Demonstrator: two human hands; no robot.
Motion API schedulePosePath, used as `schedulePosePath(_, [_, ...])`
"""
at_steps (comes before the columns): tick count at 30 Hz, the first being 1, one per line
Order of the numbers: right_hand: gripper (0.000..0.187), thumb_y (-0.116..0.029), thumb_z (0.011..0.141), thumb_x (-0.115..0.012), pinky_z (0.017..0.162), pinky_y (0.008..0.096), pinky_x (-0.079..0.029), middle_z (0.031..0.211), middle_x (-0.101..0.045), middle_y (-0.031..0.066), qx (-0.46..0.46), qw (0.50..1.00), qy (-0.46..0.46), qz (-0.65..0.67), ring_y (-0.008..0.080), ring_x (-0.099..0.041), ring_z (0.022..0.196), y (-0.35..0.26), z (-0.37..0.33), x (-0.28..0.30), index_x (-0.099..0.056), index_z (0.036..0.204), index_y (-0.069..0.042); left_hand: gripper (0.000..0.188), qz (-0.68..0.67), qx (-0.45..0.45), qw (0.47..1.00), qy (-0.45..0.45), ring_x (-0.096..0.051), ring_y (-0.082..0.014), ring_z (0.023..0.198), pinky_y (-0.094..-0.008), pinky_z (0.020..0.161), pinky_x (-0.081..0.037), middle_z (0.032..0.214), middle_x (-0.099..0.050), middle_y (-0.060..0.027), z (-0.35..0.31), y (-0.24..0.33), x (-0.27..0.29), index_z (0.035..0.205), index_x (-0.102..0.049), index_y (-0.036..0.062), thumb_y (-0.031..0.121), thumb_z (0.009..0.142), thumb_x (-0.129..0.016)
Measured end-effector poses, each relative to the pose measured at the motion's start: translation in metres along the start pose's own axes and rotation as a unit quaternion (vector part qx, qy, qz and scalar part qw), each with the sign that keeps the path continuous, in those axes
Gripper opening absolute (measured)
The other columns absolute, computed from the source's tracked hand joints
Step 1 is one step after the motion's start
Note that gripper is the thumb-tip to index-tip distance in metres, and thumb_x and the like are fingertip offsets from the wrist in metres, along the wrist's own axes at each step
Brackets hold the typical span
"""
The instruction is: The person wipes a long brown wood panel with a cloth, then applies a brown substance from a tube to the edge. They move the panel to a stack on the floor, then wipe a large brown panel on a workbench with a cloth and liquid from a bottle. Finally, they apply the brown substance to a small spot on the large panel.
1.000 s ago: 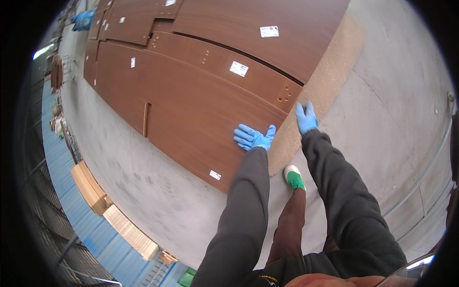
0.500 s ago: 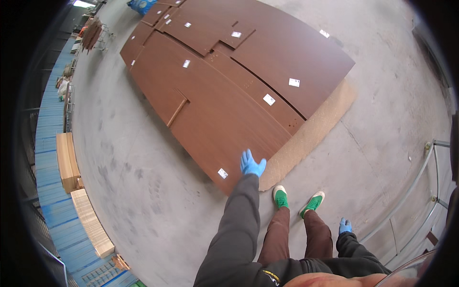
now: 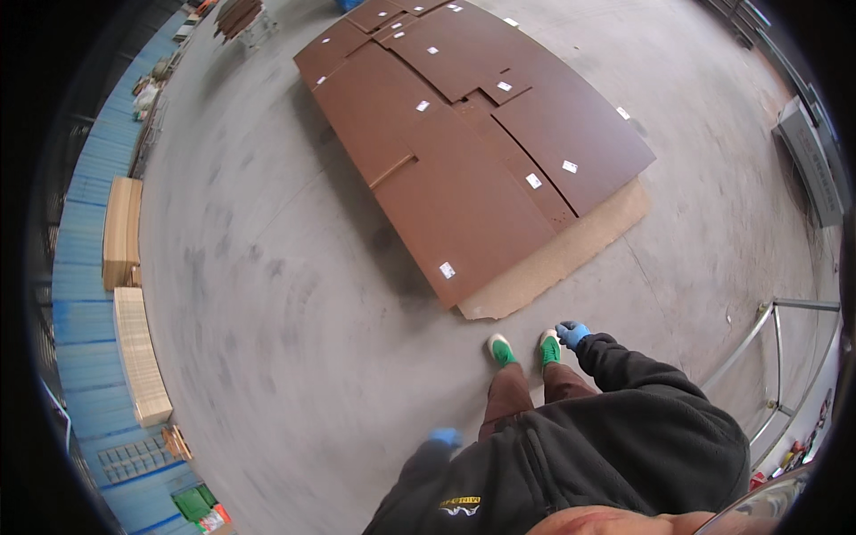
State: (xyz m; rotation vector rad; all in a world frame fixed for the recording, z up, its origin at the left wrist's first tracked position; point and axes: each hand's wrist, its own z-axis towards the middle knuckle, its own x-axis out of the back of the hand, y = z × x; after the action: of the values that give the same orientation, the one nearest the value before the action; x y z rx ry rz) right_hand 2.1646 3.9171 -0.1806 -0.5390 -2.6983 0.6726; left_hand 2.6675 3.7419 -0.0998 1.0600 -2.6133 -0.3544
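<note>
My right hand (image 3: pixel 572 334), in a blue glove, hangs just in front of my right shoe, its fingers curled. Something dark shows at the fingertips, too small to make out. Low beside my left leg is my left hand (image 3: pixel 444 438), also gloved in blue; its fingers are blurred. Neither hand touches the large stack ahead. That stack is topped with brown panels (image 3: pixel 464 201) of several sizes, with white labels (image 3: pixel 447 270) stuck on them. A bare tan board (image 3: pixel 557 261) juts out beneath their near edge.
A metal tube frame (image 3: pixel 777 357) stands at the right. Farther back there lies a long grey box-like object (image 3: pixel 810 160). Along the left side, stacks of light wooden boards (image 3: pixel 143 357) rest by a blue strip (image 3: pixel 80 348). A rack with brown pieces (image 3: pixel 239 18) stands far left.
My left hand has drawn back from over the panels to beside my leg. My right hand has come forward and inward, its fingers now curled. The stack appears farther off and more to the right.
</note>
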Motion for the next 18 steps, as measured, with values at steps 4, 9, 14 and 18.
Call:
schedulePosePath(4, [0.051, -0.045, 0.102, -0.062, 0.079, 0.038, -0.058, 0.11, -0.077, 0.0133, -0.041, 0.985, 0.011, -0.168, 0.0237, -0.075, 0.087, -0.033, -0.021, -0.014, -0.071, 0.127, -0.002, 0.024, -0.318, 0.183, 0.926, 0.092, -0.072, -0.0274, 0.108, -0.0435, 0.089, -0.059, 0.124, -0.075, -0.0028, -0.061, -0.011, -0.064, 0.112, -0.078, 0.0266, 0.028, 0.095, -0.061])
schedulePosePath(9, [0.052, -0.05, 0.099, -0.061, 0.087, 0.0453, -0.058, 0.097, -0.078, 0.0191, -0.029, 0.898, 0.048, -0.435, 0.0318, -0.076, 0.092, -0.04, -0.006, -0.061, -0.078, 0.109, -0.002, 0.027, -0.393, 0.229, 0.879, 0.145, -0.072, -0.03, 0.11, -0.0438, 0.091, -0.059, 0.123, -0.075, -0.0067, -0.103, -0.078, -0.112, 0.114, -0.078, 0.0196, 0.029, 0.098, -0.058])
schedulePosePath(14, [0.055, -0.049, 0.099, -0.061, 0.088, 0.0457, -0.059, 0.106, -0.077, 0.0225, -0.007, 0.914, 0.156, -0.374, 0.0323, -0.076, 0.091, -0.092, 0.021, -0.198, -0.076, 0.118, 0.0, 0.032, -0.36, 0.23, 0.89, 0.16, -0.072, -0.0326, 0.113, -0.044, 0.093, -0.059, 0.122, -0.075, -0.0105, -0.149, -0.213, -0.092, 0.116, -0.077, 0.0127, 0.03, 0.101, -0.055])
schedulePosePath(18, [0.039, -0.041, 0.102, -0.064, 0.065, 0.0393, -0.06, 0.091, -0.075, 0.0098, -0.019, 0.987, -0.083, -0.139, 0.0211, -0.072, 0.073, -0.186, 0.002, -0.341, -0.075, 0.111, -0.004, 0.037, -0.108, 0.223, 0.967, 0.061, -0.072, -0.0347, 0.114, -0.0443, 0.094, -0.059, 0.122, -0.075, -0.0136, -0.179, -0.343, -0.036, 0.117, -0.077, 0.0071, 0.031, 0.104, -0.053])
